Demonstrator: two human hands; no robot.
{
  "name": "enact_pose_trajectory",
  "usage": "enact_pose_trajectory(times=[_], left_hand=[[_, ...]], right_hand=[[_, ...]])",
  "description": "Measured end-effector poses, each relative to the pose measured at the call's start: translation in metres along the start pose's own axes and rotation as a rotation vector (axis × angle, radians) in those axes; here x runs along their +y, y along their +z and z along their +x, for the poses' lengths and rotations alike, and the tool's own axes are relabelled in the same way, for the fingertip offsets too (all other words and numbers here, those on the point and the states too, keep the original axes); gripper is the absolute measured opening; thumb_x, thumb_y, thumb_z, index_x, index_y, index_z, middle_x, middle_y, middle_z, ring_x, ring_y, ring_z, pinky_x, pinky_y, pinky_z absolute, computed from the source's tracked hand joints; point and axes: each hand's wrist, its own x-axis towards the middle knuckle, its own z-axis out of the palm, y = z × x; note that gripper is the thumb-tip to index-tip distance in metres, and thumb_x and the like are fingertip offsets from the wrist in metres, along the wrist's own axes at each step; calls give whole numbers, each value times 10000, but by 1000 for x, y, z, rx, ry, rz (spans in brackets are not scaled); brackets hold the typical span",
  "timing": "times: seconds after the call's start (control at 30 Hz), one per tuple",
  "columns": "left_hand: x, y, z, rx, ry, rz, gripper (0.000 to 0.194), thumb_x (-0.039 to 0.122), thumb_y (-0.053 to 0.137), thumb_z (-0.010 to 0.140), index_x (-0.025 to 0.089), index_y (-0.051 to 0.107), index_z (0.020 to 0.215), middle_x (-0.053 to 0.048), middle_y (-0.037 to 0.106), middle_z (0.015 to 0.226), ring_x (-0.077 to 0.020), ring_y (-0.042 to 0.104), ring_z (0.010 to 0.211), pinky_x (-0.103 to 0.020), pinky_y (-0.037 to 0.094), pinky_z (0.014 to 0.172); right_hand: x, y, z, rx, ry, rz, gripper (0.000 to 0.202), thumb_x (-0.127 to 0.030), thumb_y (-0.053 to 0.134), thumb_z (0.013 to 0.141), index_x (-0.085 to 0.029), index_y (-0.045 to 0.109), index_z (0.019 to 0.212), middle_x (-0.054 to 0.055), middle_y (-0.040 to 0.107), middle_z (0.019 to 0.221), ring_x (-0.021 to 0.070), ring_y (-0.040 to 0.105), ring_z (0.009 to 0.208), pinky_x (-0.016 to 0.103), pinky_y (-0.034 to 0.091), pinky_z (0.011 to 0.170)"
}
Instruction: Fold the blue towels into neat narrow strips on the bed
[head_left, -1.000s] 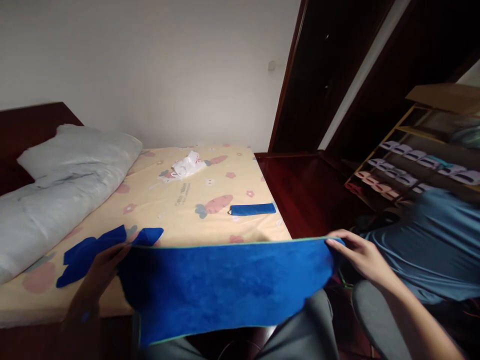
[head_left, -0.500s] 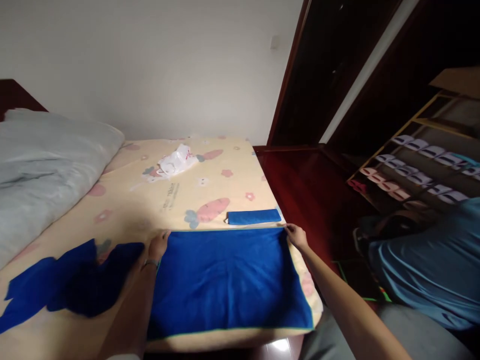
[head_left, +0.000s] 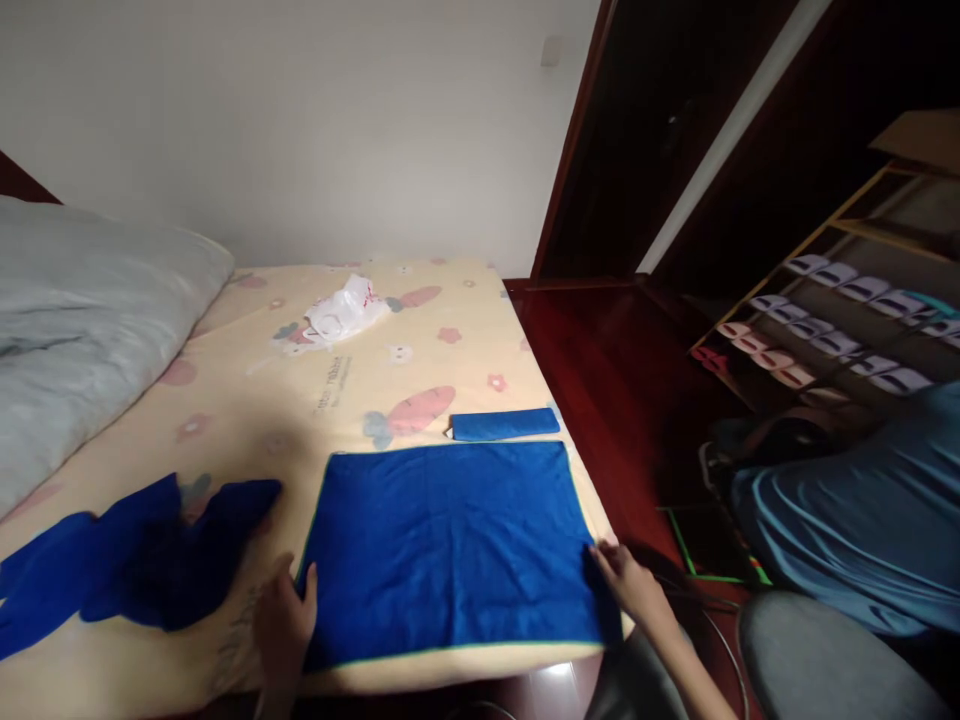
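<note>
A blue cloth [head_left: 450, 540] with a thin green edge lies spread out flat at the bed's near edge, lightly wrinkled in the middle. My left hand [head_left: 285, 615] is by its left edge, thumb and fingers apart, holding nothing. At the right edge, my right hand [head_left: 630, 580] has its fingertips at the cloth, loosely bent and apart. Just beyond the far edge lies a narrow folded blue cloth [head_left: 506, 424] with a small white tag at its left end. Left of my left hand is a crumpled pile of dark blue cloth [head_left: 165, 560].
A white plastic bag [head_left: 349, 310] lies farther back on the patterned bed sheet [head_left: 480, 330]. A grey quilt [head_left: 97, 310] covers the left side. On the right are a person in blue clothing [head_left: 855, 510], a grey stool [head_left: 840, 655] and a rack of slippers [head_left: 832, 320].
Both hands have let go of the cloth's far corners and come nearer along its sides. The cloth stays spread out. The view has shifted slightly.
</note>
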Motion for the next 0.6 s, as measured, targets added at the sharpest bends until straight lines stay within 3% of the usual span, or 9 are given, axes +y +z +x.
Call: enact_pose_trajectory(times=[0.1,0.23,0.33,0.5,0.6], left_hand=[[-29,-11,-47,-77,-91,-30,481,529,429,907,148,648,1103,-140,717,998,-303,689,957,-390,522,859],[-47,-26,-52,-205,-204,-127,340,467,460,869,193,659,898,-130,745,994,-309,698,979,-369,535,829],[-49,-36,-45,-285,-314,-101,355,464,452,877,181,662,920,-148,758,982,-336,707,952,-392,537,796],[-44,-45,-58,-431,-192,-11,440,433,365,946,143,666,1083,-167,755,1017,-324,721,890,-379,522,760],[-41,-50,-70,-358,-195,30,454,425,373,950,146,654,1172,-141,753,954,-316,716,828,-379,520,731]], right_hand=[[32,12,-37,-122,-4,-50,416,-618,498,898,-252,649,1028,109,760,977,338,722,992,361,525,772],[35,4,-50,-128,-75,-56,380,-547,442,949,-244,636,828,96,748,819,304,738,915,313,507,737],[34,-8,-56,-38,-66,-14,361,-527,443,955,-241,624,830,90,744,784,296,746,849,305,508,702],[39,-8,-70,10,-123,-112,338,-500,440,975,-237,638,903,117,761,896,323,739,916,332,512,709],[42,-2,-73,27,-117,-188,347,-507,419,990,-246,643,947,114,758,871,318,745,875,342,521,683]])
